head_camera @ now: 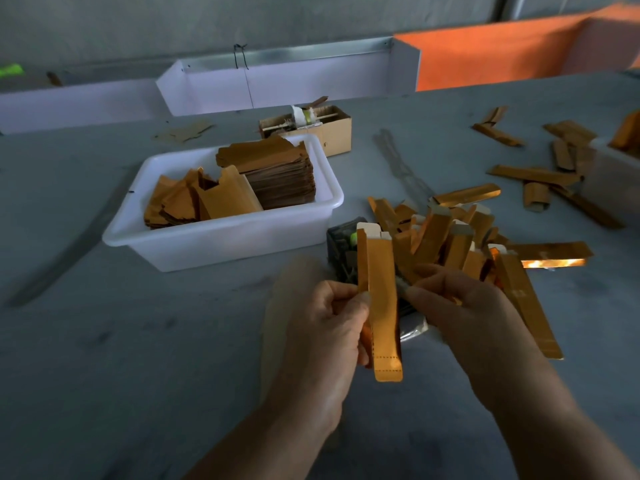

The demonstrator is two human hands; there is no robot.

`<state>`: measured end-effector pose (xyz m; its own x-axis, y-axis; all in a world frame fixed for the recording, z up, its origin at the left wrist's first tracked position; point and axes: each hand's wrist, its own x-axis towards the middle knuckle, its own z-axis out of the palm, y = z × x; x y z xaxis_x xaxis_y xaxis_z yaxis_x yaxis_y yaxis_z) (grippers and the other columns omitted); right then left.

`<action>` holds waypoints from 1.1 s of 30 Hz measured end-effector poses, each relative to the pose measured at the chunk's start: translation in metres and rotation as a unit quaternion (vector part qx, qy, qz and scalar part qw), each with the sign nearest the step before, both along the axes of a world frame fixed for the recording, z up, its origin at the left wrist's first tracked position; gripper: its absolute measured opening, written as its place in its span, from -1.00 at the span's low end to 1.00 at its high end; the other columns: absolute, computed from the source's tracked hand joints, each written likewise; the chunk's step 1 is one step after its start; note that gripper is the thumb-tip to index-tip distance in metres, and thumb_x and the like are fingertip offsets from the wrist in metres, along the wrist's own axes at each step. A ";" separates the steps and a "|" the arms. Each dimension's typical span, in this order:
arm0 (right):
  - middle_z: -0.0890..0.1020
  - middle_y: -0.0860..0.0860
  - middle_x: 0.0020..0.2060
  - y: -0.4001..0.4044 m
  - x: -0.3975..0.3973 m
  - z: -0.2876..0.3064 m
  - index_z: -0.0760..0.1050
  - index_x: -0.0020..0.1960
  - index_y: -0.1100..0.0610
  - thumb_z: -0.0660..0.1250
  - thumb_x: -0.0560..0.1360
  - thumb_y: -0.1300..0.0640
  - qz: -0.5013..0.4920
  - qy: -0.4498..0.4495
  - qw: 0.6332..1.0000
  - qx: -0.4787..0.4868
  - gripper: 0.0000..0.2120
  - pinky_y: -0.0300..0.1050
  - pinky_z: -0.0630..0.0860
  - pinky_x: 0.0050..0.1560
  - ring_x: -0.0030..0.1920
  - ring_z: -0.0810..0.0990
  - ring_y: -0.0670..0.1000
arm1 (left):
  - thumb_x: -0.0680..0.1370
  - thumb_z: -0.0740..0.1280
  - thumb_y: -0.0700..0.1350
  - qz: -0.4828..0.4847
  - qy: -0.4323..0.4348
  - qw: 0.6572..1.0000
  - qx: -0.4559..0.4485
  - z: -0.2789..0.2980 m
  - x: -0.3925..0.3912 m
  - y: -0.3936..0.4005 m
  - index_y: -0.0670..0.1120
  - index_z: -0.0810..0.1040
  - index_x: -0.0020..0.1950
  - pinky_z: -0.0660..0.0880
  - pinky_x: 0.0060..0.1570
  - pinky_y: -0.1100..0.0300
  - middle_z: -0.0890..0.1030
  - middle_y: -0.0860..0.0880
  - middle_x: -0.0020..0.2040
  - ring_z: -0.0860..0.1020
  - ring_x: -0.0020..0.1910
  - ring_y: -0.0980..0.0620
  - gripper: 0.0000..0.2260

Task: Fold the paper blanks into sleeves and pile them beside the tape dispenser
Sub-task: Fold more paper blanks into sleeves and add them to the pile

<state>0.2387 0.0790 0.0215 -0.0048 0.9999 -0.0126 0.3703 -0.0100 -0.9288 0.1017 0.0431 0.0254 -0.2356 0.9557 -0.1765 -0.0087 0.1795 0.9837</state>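
Note:
A long gold paper blank (381, 306), folded lengthwise into a narrow sleeve shape, stands upright between my hands. My left hand (332, 327) pinches its left edge. My right hand (453, 303) pinches its right edge with fingertips. Behind it sits the dark tape dispenser (341, 251), partly hidden by the blank and my fingers. A pile of folded gold sleeves (450, 237) lies just right of the dispenser. A white tub (221, 244) to the left holds flat blanks (273, 168) in stacks.
A small cardboard box (329, 129) stands behind the tub. Loose gold sleeves (540, 174) are scattered at the right, near another white tub (609, 174) at the edge. White trays (277, 81) line the back of the grey table (138, 358).

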 end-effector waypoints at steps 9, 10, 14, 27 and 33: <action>0.46 -0.24 -0.06 -0.010 -0.003 -0.016 0.51 -0.31 0.02 0.38 0.45 0.14 -0.024 -0.100 0.993 0.061 -0.83 -0.28 0.37 -0.16 -0.10 0.46 -0.20 | 0.58 0.29 -0.13 -0.017 -0.023 1.000 0.008 0.001 0.002 -0.001 -0.16 0.54 -0.04 0.36 -0.54 0.36 0.51 0.09 -0.48 0.42 -0.56 0.21 -0.89; 0.48 -0.20 -0.02 -0.010 -0.004 -0.018 0.51 -0.32 0.02 0.38 0.44 0.14 -0.028 -0.095 0.993 0.062 -0.83 -0.26 0.38 -0.14 -0.06 0.48 -0.16 | 0.58 0.29 -0.13 -0.021 -0.019 1.000 0.010 0.002 0.004 -0.001 -0.16 0.54 -0.03 0.36 -0.54 0.38 0.52 0.09 -0.46 0.44 -0.55 0.23 -0.89; 0.53 -0.15 0.02 -0.013 -0.006 -0.023 0.49 -0.32 -0.03 0.37 0.43 0.13 -0.032 -0.079 0.994 0.070 -0.83 -0.15 0.45 -0.05 0.00 0.53 -0.08 | 0.57 0.31 -0.07 -0.036 0.071 0.997 0.020 0.002 0.004 0.005 -0.04 0.54 -0.03 0.36 -0.44 0.32 0.54 0.01 -0.30 0.46 -0.44 0.17 -0.93; 0.56 -0.04 -0.15 -0.019 0.007 -0.002 0.53 -0.15 0.09 0.30 0.45 0.13 -0.045 -0.225 0.955 0.188 -0.94 -0.23 0.41 -0.25 -0.16 0.55 0.02 | 0.57 0.32 -0.11 -0.069 0.100 0.992 -0.015 0.007 -0.002 0.015 0.01 0.54 -0.11 0.38 -0.52 0.36 0.53 0.07 -0.37 0.48 -0.52 0.23 -0.93; 0.66 -0.05 -0.24 -0.017 0.012 0.023 0.61 -0.16 -0.10 0.28 0.23 -0.07 0.115 0.089 0.989 0.006 -0.77 -0.20 0.48 -0.20 -0.24 0.60 -0.11 | 0.52 0.39 -0.15 -0.083 0.041 0.995 -0.022 0.013 -0.008 0.015 -0.06 0.60 -0.15 0.33 -0.56 0.34 0.54 0.04 -0.43 0.43 -0.54 0.18 -0.95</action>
